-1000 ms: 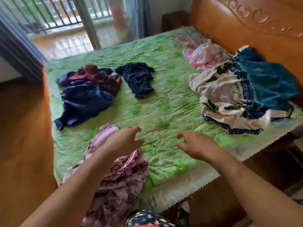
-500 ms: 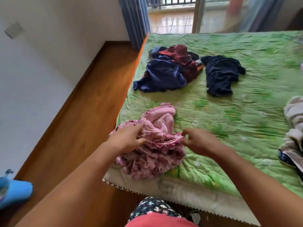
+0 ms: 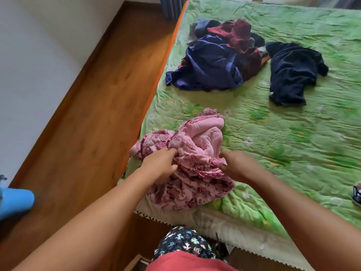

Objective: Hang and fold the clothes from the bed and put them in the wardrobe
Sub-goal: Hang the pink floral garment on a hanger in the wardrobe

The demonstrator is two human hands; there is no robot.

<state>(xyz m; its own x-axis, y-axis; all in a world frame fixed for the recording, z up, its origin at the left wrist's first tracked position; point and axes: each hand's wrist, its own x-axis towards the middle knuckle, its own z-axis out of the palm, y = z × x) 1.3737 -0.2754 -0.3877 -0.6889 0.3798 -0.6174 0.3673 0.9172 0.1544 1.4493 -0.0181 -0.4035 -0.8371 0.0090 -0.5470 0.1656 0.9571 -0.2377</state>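
Note:
A crumpled pink garment with a rose print [image 3: 197, 145] lies at the near left corner of the bed [image 3: 293, 137], which has a green quilted cover. My left hand [image 3: 161, 165] grips a fold on the garment's left side. My right hand [image 3: 236, 166] pinches its fabric on the right side. Further back lie a blue and maroon heap of clothes [image 3: 216, 61] and a dark navy garment [image 3: 291, 73].
A wooden floor [image 3: 82, 124] runs along the bed's left side beside a white wall. A blue object [image 3: 13, 202] sits on the floor at far left. A patterned cloth edge [image 3: 357, 192] shows at the right border.
The view has swung left and down from the right side of the bed. Both hands reached the pink garment and took hold of it.

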